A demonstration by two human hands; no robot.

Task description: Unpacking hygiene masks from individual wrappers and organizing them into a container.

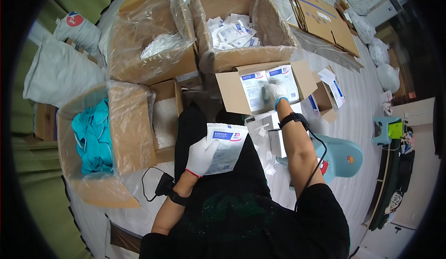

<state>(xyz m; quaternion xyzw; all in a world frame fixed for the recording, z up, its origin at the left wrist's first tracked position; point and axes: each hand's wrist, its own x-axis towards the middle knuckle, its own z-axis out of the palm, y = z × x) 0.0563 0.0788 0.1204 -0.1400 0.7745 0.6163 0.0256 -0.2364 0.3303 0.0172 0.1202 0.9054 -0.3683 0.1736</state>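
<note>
My left hand [203, 157], in a white knit glove with a red cuff, grips a flat white packet [226, 147] with blue and red print over my lap. The thumb lies across the packet's face. Ahead and to the right, my right hand [276, 91], gloved with a blue cuff, reaches into an open cardboard carton [232, 91]. It rests on similar white packets [254, 93] standing there in two rows. Its grey-looking fingers are partly hidden among them, so whether they grip one I cannot tell.
A big lined box [246, 61] of loose packets stands behind the carton. Left of it are another lined box [134, 63] and a box of teal fabric pieces [93, 138]. A pale blue plastic stool [346, 154] is beside my right arm; flattened cardboard [323, 15] lies far right.
</note>
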